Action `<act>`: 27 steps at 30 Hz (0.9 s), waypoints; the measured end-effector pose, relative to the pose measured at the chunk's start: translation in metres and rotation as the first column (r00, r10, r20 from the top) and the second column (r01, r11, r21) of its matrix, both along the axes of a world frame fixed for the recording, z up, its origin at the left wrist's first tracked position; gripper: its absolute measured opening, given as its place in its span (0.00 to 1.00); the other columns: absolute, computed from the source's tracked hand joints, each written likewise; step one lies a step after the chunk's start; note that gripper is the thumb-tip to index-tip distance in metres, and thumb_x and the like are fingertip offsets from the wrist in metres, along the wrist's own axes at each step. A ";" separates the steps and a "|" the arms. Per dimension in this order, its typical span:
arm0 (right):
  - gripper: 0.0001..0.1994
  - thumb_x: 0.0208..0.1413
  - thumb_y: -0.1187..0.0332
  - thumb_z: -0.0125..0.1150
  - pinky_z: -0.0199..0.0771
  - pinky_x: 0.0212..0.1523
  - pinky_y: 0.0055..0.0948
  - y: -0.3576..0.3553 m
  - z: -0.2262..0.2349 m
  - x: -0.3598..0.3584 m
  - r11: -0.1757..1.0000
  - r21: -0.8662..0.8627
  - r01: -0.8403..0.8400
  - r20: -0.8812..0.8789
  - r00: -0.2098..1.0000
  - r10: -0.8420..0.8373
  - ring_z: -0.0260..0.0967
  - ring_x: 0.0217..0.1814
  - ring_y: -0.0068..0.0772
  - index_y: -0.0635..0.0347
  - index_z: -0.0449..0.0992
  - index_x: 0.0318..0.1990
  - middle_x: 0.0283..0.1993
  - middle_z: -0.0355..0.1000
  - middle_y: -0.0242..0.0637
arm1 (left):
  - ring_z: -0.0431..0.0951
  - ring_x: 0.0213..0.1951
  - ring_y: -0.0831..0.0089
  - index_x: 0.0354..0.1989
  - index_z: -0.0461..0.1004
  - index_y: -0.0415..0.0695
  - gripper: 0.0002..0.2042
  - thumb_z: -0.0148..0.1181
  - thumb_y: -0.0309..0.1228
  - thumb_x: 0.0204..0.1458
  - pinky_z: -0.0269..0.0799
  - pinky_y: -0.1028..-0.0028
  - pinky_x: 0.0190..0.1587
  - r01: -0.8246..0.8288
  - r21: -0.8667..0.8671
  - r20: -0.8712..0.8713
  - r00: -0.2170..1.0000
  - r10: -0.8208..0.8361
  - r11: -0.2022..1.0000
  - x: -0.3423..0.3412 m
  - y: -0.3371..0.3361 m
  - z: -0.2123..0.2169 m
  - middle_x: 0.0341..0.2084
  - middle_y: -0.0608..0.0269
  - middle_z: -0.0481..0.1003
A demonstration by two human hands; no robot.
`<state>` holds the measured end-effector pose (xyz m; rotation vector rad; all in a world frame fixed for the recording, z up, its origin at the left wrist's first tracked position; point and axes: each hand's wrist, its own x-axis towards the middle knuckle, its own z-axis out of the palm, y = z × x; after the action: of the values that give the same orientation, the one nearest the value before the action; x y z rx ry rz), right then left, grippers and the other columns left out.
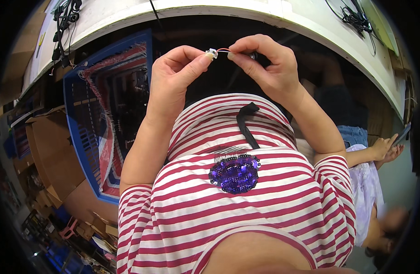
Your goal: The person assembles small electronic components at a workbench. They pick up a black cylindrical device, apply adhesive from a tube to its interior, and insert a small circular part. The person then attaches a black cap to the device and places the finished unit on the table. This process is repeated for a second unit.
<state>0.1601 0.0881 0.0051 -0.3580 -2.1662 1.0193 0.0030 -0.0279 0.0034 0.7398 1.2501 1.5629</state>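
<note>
My left hand (175, 75) pinches a small white connector (212, 53) between thumb and forefinger. A short pair of thin wires (223, 50), one red and one white, runs from it to my right hand (273, 66). The right thumb and forefinger are closed on those wires. Something small and dark shows behind the right fingers; its kind is unclear. Both hands are raised in front of the white table edge, close to each other. A black strip (246, 123) lies against my striped shirt, below the hands.
A blue plastic crate (75, 123) lined with striped woven cloth stands at the left. Black cables lie on the white table (210, 11) at both far corners. Cardboard boxes (54, 150) are farther left. At the right sits another person holding a phone (402, 134).
</note>
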 end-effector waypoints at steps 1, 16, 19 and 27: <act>0.07 0.43 0.73 0.63 0.66 0.33 0.23 -0.002 -0.002 -0.001 1.000 0.003 0.017 -0.050 0.999 -0.016 0.70 0.27 0.29 0.58 0.75 0.32 0.28 0.74 0.33 | 0.70 0.29 0.85 0.29 0.75 0.38 0.06 0.60 0.28 0.47 0.63 0.86 0.34 -0.016 0.000 -0.011 1.000 0.016 1.000 0.000 0.000 -0.001 0.24 0.67 0.74; 0.08 0.40 0.77 0.63 0.67 0.30 0.23 -0.014 -0.004 -0.011 0.920 0.393 -0.018 -0.104 0.993 0.064 0.71 0.27 0.28 0.60 0.76 0.32 0.29 0.74 0.33 | 0.64 0.24 0.83 0.26 0.72 0.40 0.04 0.57 0.27 0.49 0.58 0.83 0.29 -0.011 -0.043 0.174 0.985 0.019 0.999 -0.001 -0.010 0.003 0.20 0.69 0.69; 0.09 0.40 0.77 0.63 0.66 0.30 0.23 -0.016 -0.002 -0.011 0.917 0.397 -0.029 -0.092 0.993 0.071 0.71 0.28 0.28 0.60 0.76 0.32 0.29 0.74 0.33 | 0.63 0.23 0.83 0.25 0.72 0.40 0.05 0.57 0.27 0.49 0.58 0.83 0.28 0.012 -0.040 0.165 0.986 -0.005 0.999 0.000 -0.012 0.006 0.20 0.69 0.69; 0.08 0.42 0.77 0.63 0.68 0.31 0.22 -0.015 0.000 -0.014 0.943 0.328 -0.062 -0.033 0.996 0.077 0.71 0.30 0.28 0.60 0.76 0.34 0.28 0.74 0.34 | 0.67 0.26 0.84 0.29 0.74 0.39 0.06 0.60 0.29 0.46 0.61 0.84 0.32 0.082 -0.044 0.143 0.987 -0.075 0.996 -0.010 -0.019 0.007 0.22 0.68 0.72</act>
<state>0.1462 0.0732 0.0052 -0.1006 -2.2706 0.6783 -0.0071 -0.0465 0.0106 0.6283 1.1385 1.4881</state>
